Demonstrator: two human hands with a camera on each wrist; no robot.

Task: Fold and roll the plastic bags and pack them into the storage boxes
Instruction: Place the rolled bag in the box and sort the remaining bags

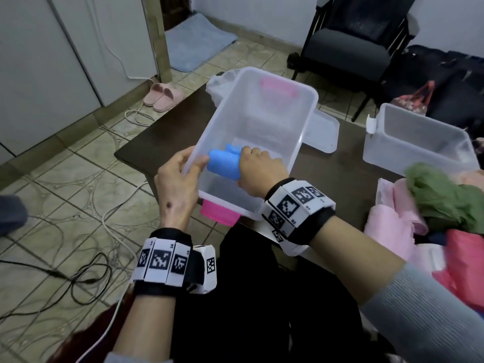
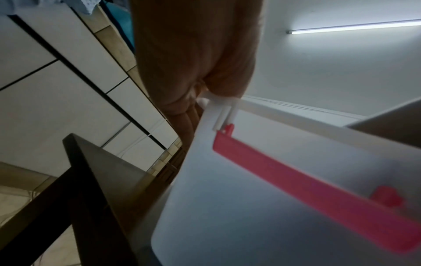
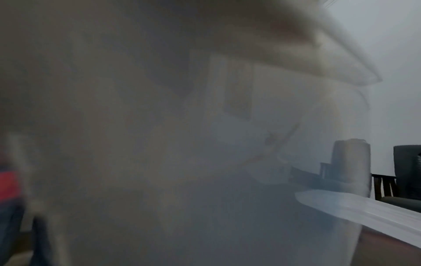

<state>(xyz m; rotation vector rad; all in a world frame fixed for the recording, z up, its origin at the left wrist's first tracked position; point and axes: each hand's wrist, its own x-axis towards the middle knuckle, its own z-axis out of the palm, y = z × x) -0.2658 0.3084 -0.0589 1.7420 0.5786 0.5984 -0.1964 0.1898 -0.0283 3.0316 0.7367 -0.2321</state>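
Note:
A clear storage box (image 1: pixel 309 100) with pink latches (image 1: pixel 218 213) sits on the dark table, its near end sticking out over the table edge. My left hand (image 1: pixel 180 174) grips the box's near left rim, thumb inside the wall; the left wrist view shows that rim (image 2: pixel 218 109) and the pink latch (image 2: pixel 318 194) from below. My right hand (image 1: pixel 258 169) reaches down inside the box and holds a rolled blue plastic bag (image 1: pixel 225 163) against the near left corner. The right wrist view is blurred by the box wall (image 3: pixel 205 162). A second clear box (image 1: pixel 419 142) stands to the right.
A pile of loose bags, green (image 1: pixel 445 197), pink (image 1: pixel 392 218) and red (image 1: pixel 466 260), lies at the table's right. A clear lid (image 1: pixel 322 134) lies between the boxes. A dark chair (image 1: pixel 348 48) stands behind. Cables (image 1: pixel 86 273) and slippers (image 1: pixel 163 94) lie on the tiled floor.

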